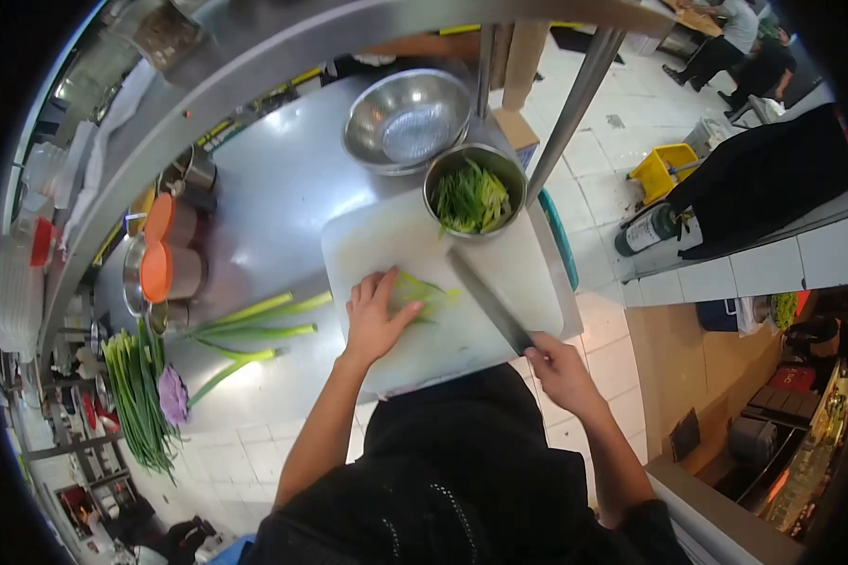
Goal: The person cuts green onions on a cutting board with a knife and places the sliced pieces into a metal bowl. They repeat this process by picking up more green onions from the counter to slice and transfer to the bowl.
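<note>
My right hand (563, 373) is closed round the handle of a kitchen knife (492, 303), its long blade slanting over the white cutting board (353, 240) toward the steel bowl. On the board's left half lies my left hand (379, 318), thumb apart from the fingers, holding nothing. Right beside its fingertips are a few light-green pieces of scallion (426, 294). The steel bowl (432, 202) at the board's far edge contains cut scallion greens (476, 196). Left of the board, several long scallions (254, 331) are spread on the steel table.
A bundle of scallions (141, 391) with a purple cloth (173, 394) sits at the table's left end. Orange-lidded containers (171, 273) stand beyond it. Shiny metal bowls (407, 118) are at the back. A steel post (577, 105) rises right of the board. Other people (725, 42) are far right.
</note>
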